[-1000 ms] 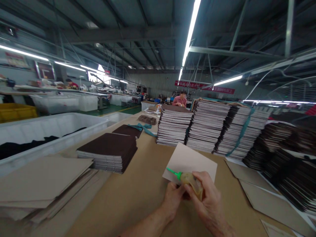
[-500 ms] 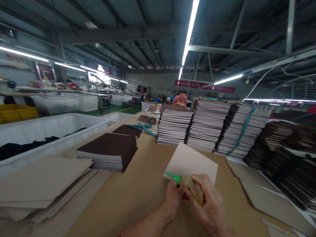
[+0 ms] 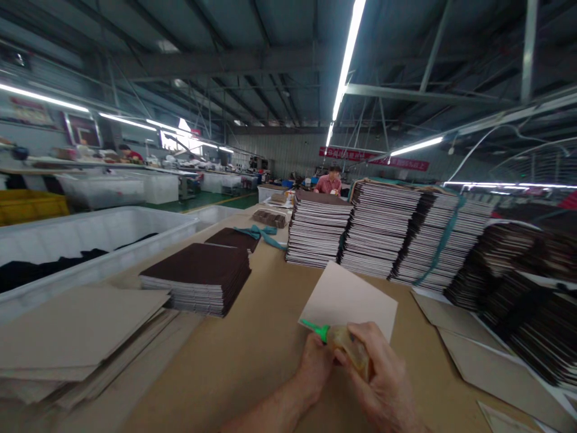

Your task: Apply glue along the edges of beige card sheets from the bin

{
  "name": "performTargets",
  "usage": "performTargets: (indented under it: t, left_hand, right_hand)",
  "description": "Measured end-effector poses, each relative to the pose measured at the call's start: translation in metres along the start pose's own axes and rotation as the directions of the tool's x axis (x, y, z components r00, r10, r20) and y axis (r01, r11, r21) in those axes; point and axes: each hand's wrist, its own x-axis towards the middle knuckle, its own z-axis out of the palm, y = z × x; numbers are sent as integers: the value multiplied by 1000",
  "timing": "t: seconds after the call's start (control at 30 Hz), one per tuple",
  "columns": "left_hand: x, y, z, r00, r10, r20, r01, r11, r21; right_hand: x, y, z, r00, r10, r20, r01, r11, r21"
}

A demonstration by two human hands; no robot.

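Observation:
My right hand [image 3: 383,373] wraps around a squeeze bottle [image 3: 346,347] with yellowish, partly see-through sides and a green nozzle. The bottle lies tilted, and its nozzle tip points left over the lower left corner of a pale, stiff sheet [image 3: 349,296]. My left hand [image 3: 315,364] is closed at the near edge of that sheet, just below the nozzle, and appears to grip it there. The bottle and my right hand hide part of its fingers and the sheet's near edge.
Tall stacks of dark-covered, white-edged pieces [image 3: 320,231] stand behind the sheet. A lower dark stack [image 3: 198,270] and flat boards [image 3: 76,331] lie left; more boards [image 3: 491,361] lie right. A white bin [image 3: 135,222] flanks the table. A person [image 3: 331,181] sits beyond.
The bottle has shifted slightly downward, its nozzle tip now lower at the sheet's left corner. The sheet has moved only a little, and my left hand stays close by it.

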Motion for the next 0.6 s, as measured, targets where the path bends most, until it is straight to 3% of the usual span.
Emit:
performTargets:
  t: [0.1, 0.23, 0.37, 0.5, 0.6]
  left_hand:
    - [2, -3, -2, 1000, -4, -3, 4, 998, 68]
    - [1, -4, -2, 995, 74, 70, -73, 997, -23]
    - [-1, 0, 1, 998, 23, 57, -25, 999, 36]
    - [0, -1, 0, 995, 63, 74, -63, 998, -3]
    - [4, -7, -4, 1000, 11, 6, -12, 995, 103]
  right_hand:
    - [2, 0, -2, 998, -3, -63, 1, 999, -36]
    - [3, -1, -3, 1000, -15, 21, 15, 1000, -3]
    - [4, -3, -3, 1000, 2, -13, -2, 1000, -19]
    - [7, -2, -5, 998, 24, 54, -23, 1000, -15]
    - [12, 2, -8, 998, 37, -44, -41, 996, -77]
